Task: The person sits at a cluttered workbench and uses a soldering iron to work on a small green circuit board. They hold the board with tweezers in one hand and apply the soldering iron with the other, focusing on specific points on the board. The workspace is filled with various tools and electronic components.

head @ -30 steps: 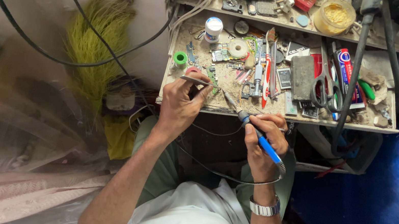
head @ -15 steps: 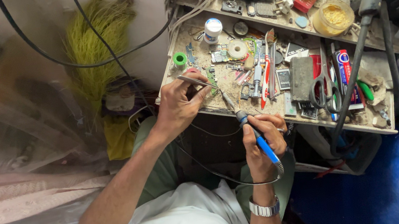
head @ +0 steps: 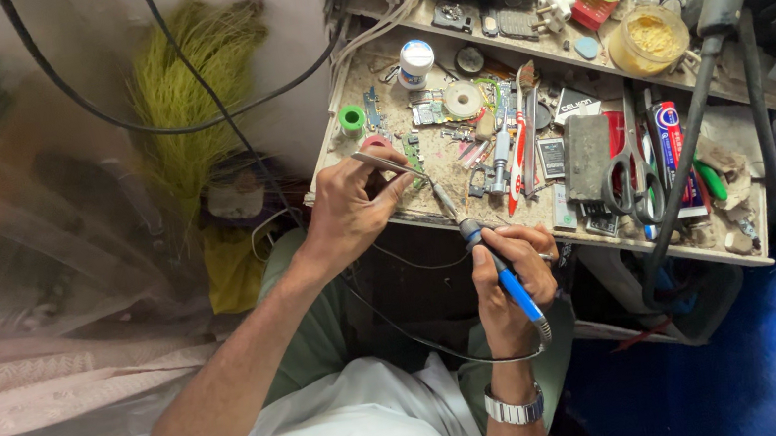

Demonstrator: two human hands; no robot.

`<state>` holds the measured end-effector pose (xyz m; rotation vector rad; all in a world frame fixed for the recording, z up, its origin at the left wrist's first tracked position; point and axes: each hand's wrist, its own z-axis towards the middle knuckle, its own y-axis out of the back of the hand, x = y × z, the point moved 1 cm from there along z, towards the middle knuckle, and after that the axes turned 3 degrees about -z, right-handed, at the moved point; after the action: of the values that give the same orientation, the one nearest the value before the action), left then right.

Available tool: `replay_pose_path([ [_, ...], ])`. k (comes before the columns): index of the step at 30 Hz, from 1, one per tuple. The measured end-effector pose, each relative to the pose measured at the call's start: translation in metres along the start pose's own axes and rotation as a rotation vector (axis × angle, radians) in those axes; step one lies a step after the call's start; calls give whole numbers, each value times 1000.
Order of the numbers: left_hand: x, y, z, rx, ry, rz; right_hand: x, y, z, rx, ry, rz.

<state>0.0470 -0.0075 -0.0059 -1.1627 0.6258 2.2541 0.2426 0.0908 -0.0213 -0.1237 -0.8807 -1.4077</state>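
— Wooden and worn, that tabletop point(head: 466, 200) takes up most of the view. Why is it so crowded?

— Everything looks laid within arm's reach: scissors point(head: 631, 178) and a dark flat block point(head: 588, 157) toward the right, a white bottle point(head: 415, 63) and a green spool point(head: 352, 118) toward the back left, a yellow tub point(head: 652, 38) on the shelf behind. Small boards and parts lie scattered between them.

— And the yellow-green bundle to the left?

— A brush of fibres point(head: 192, 94), standing against the wall beside the tabletop, well apart from the work. A black cable point(head: 224, 110) runs across it.

— What is the left hand point(head: 352, 211) doing?

— It rests at the near left edge of the tabletop, fingers closed on tweezers point(head: 386, 162). Their points aim right, toward a small green board point(head: 412, 153) just beside the fingertips, probably to steady something tiny.

— And the right hand point(head: 508, 277)?

— It is wrapped round a blue-handled iron point(head: 491, 254), gripped like a pen just off the tabletop's near edge. The tip slants up and left, ending near the tweezer points, so both tools meet over one spot. Its cord loops down below the wrist, clear of the work.

— Is the tip touching anything?

— Too small to tell.
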Motion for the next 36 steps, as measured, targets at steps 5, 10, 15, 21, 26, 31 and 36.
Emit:
replay_pose_path([
  [5,0,0,1,9,15,-18,1,1,1,1,-9,-3],
  [10,1,0,1,7,3,-12,1,1,0,3,-18,0],
  [15,0,-1,2,1,46,-13,-1,0,1,-9,-8,12],
  [21,-5,2,7,-14,16,-26,6,0,6,-21,-23,-1],
  [26,-5,5,8,3,8,-3,7,0,6,-9,-11,-15],
  [31,-6,5,8,2,30,-9,8,0,8,-15,-10,13],
  [36,-7,7,12,-23,-1,1,10,0,11,-15,-12,-3],
])
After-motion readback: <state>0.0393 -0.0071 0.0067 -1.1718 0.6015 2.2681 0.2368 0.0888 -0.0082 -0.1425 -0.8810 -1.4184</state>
